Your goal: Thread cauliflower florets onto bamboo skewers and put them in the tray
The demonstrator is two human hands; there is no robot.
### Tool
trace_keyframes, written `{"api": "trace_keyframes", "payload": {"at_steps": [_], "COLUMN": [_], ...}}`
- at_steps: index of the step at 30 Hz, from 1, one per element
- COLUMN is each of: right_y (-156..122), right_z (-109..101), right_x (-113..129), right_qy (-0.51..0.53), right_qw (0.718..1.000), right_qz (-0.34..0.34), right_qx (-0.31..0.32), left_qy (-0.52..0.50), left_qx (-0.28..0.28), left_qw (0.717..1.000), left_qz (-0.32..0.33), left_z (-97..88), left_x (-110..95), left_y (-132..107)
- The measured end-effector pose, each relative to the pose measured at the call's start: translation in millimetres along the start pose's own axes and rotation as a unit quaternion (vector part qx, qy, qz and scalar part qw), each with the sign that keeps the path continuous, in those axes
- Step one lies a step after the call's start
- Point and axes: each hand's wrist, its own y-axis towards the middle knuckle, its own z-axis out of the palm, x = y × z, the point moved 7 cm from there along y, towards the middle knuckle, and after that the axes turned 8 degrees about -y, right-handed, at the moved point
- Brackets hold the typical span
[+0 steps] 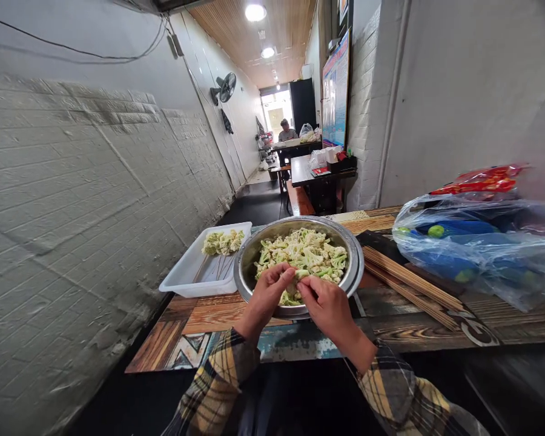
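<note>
A wide metal bowl (243, 272) full of cauliflower florets (306, 248) stands before me on the table. Over its near rim my left hand (267, 295) and my right hand (329, 304) meet, thumbs and fingertips closed in pinches. Between them is a small pale green cauliflower piece (301, 274), gripped from both sides. Fingers partly cover it, and I cannot make out whether a stick runs through it. Left of the bowl, a white tray (186, 280) holds skewered cauliflower (222, 242), the thin sticks pointing toward me. A bundle of bamboo skewers (411, 284) lies to the right.
Plastic bags (476, 236) with blue and green contents fill the table's right side, a red packet (485, 180) on top. The wood-patterned table (218, 312) ends close to me. A brick wall (72, 212) runs along the left. Farther back, a person (287, 130) sits at another table.
</note>
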Motion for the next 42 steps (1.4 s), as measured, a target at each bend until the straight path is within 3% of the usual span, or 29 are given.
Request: {"api": "trace_keyframes", "payload": {"at_steps": [5, 9, 14, 17, 20, 27, 30, 32, 34, 38, 42], "right_y": [0.2, 1.1, 1.5, 1.1, 0.6, 0.3, 0.2, -0.1, -0.3, 0.5, 2.9], "right_z": [-15.5, -20.7, -24.1, -23.9, -22.4, -23.1, -23.4, -22.7, -20.8, -16.1, -11.2], "right_x": [-22.9, -48.0, -60.3, -60.3, -58.5, -55.5, -55.3, -56.0, -56.6, -51.5, -27.7], "right_qy": [0.162, 0.324, 0.424, 0.423, 0.417, 0.401, 0.396, 0.389, 0.379, 0.324, 0.223], "right_qw": [0.981, 0.921, 0.863, 0.865, 0.872, 0.885, 0.887, 0.891, 0.898, 0.931, 0.969], "right_qz": [0.090, 0.186, 0.215, 0.215, 0.210, 0.198, 0.199, 0.199, 0.196, 0.166, 0.076], "right_qx": [-0.062, -0.113, -0.168, -0.160, -0.144, -0.129, -0.128, -0.125, -0.111, -0.037, 0.079], "left_qy": [-0.046, 0.142, 0.376, 0.421, 0.423, 0.394, 0.321, 0.182, 0.009, -0.198, -0.257], "left_qx": [-0.024, 0.011, 0.043, 0.064, 0.068, 0.048, 0.024, 0.006, -0.018, -0.085, -0.129], "left_qw": [0.998, 0.990, 0.921, 0.902, 0.902, 0.916, 0.945, 0.983, 0.999, 0.975, 0.957], "left_qz": [-0.022, 0.004, 0.089, 0.069, 0.046, 0.061, 0.050, 0.009, -0.035, -0.051, -0.025], "left_z": [-14.1, -12.5, 13.6, 27.8, 32.9, 22.1, 10.3, 1.6, -4.7, -14.3, -20.9], "left_x": [-0.4, -6.5, -8.7, -0.4, 6.4, 8.2, 5.2, 7.4, 12.2, 18.9, 22.3], "left_y": [20.3, 50.4, 76.9, 85.2, 89.4, 83.1, 70.8, 58.6, 44.2, 20.1, 12.3]}}
